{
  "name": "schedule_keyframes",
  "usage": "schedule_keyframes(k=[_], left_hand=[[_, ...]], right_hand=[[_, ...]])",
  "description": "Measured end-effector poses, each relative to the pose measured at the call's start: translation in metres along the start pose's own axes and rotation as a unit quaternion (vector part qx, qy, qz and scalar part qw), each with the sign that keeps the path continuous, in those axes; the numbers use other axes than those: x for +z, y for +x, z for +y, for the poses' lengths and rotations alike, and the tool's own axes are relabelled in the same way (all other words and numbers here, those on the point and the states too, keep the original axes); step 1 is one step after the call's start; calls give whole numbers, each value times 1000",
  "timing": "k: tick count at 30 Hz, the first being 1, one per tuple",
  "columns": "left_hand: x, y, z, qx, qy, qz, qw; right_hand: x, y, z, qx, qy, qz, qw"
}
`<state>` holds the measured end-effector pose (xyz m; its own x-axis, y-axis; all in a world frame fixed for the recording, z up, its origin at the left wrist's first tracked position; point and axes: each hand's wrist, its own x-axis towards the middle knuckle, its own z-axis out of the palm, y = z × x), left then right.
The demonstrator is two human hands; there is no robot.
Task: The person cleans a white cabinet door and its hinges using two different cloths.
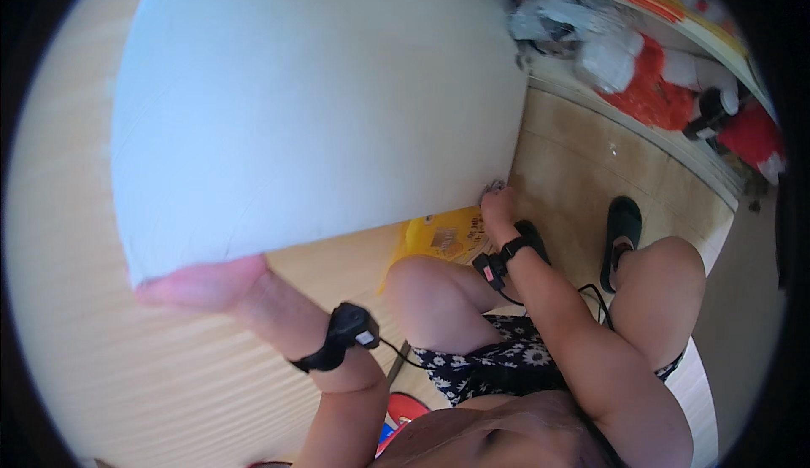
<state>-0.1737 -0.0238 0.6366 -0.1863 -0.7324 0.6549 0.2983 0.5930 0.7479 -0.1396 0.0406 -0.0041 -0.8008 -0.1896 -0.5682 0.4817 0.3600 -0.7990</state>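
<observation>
A large flat white panel [329, 107], which looks like a cabinet door, fills the upper middle of the view. My left hand [202, 284] cups its lower left corner, the fingers partly hidden along the edge. At the lower right corner, the curled fingers of my right hand [498, 210] are on a small grey piece [495, 186]. That piece may be a hinge or a crumpled scrap; it is too small to tell. Another dark grey bit [520, 60] sits farther up the panel's right edge. Both wrists wear black straps with small devices.
Shelves at the upper right hold clear plastic bags [557, 18], a red bag [652, 94] and a black-and-white bottle-like item [712, 113]. A yellow printed bag [443, 237] lies below the panel. My dark green slipper [623, 221] rests on the tiled floor [569, 132]. Black cables run from the wrist devices.
</observation>
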Motion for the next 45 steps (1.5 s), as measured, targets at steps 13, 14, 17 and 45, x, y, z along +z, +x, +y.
schedule_keyframes(k=[13, 14, 17, 45], left_hand=[[-8, 9, -49, -83, -80, -42, 992], [-2, 7, -50, -79, -87, -43, 992], [-13, 5, -57, -101, -69, -64, 990], [65, -4, -108, -206, -124, -313, 919]], right_hand=[[-108, -193, -295, -453, 116, -22, 884], [-116, -200, -309, -491, 159, -50, 855], [-89, -183, -276, -520, 171, -17, 837], [-161, 3, -294, -658, 36, 96, 746]])
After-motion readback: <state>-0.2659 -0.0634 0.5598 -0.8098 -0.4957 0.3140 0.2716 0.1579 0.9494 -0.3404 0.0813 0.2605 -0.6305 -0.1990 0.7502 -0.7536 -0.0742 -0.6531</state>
